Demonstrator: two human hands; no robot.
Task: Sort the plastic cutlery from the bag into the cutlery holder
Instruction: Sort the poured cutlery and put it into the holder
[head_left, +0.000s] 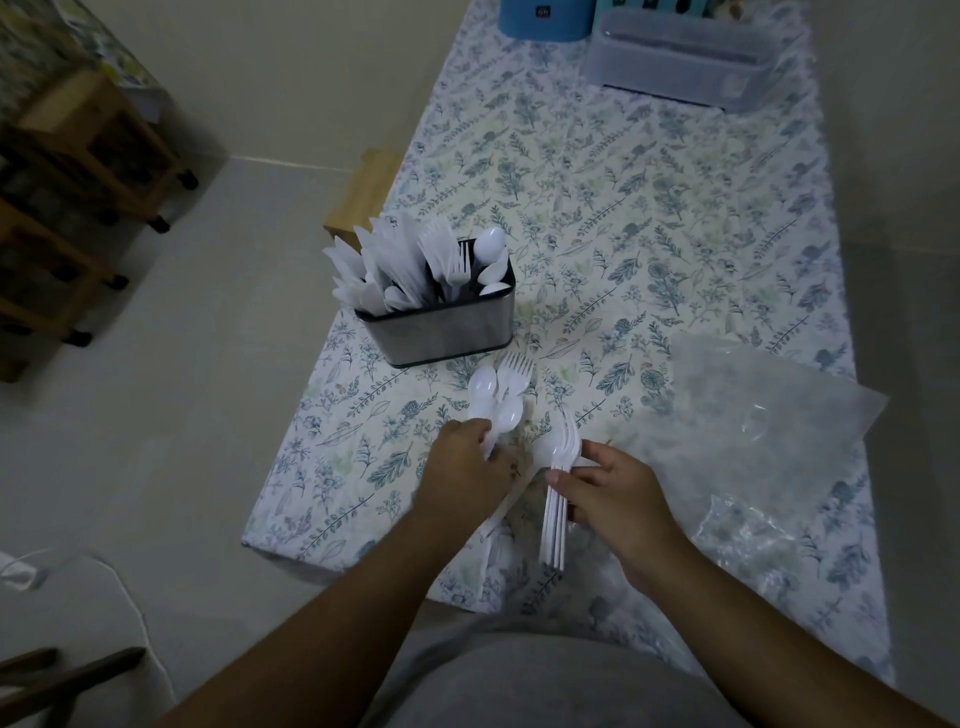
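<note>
Covering the long table (649, 218) is a leaf-print cloth, far end carrying a clear lidded box (680, 57) and a blue container (545, 18). Crumpled clear plastic bag (769, 410) lies at right, near the right hand. Metal cutlery holder (441, 327) stands near the table's left edge: knives in the left compartment, forks in the middle, spoons at right, all upright. Left hand (467, 473) grips a mixed bundle of white spoons and forks (498, 389), heads fanned toward the holder. Right hand (613, 493) pinches a neat stack of forks (558, 483), fingers curled round the handles, tines pointing away.
</note>
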